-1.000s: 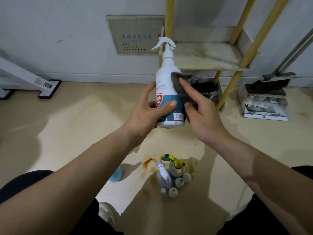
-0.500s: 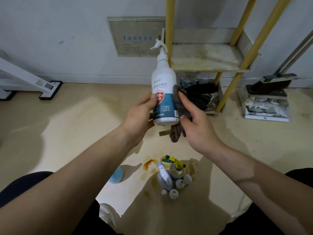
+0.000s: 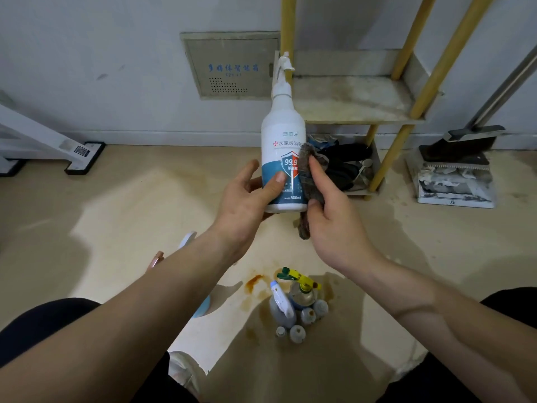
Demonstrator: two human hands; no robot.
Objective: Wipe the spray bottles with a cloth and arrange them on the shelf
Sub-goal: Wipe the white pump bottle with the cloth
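**Spray bottle** (image 3: 283, 135): smooth white plastic, with a cylindrical body tapering to a narrow neck and a white trigger head. It is held upright in front of the shelf's (image 3: 348, 100) left post.

**Label:** teal lower band and a red-and-blue shield reading "99.9". "500ml" is printed at the bottom edge, and Chinese characters above the shield include "次氯酸".

**Left hand** (image 3: 247, 199): grips the lower body, thumb across the label, fingers behind.

**Right hand** (image 3: 328, 216): fingers are curled round a coarse, crumpled grey-brown cloth (image 3: 308, 181), pressing it to the bottle's right side. A tail of cloth hangs below the base.

**Shelf:** round yellow posts and a pale board, heavily stained.

**Floor bottles** (image 3: 296, 309): a tight cluster stands well in front of the shelf. One has a yellow-green trigger, one a white-blue trigger, and several are small.

**Floor** (image 3: 116, 199): smooth beige, with rust-coloured stains.

**Wall panel** (image 3: 232, 65): left of the shelf, grey with a perforated grille. Its blue characters are too blurred to read.
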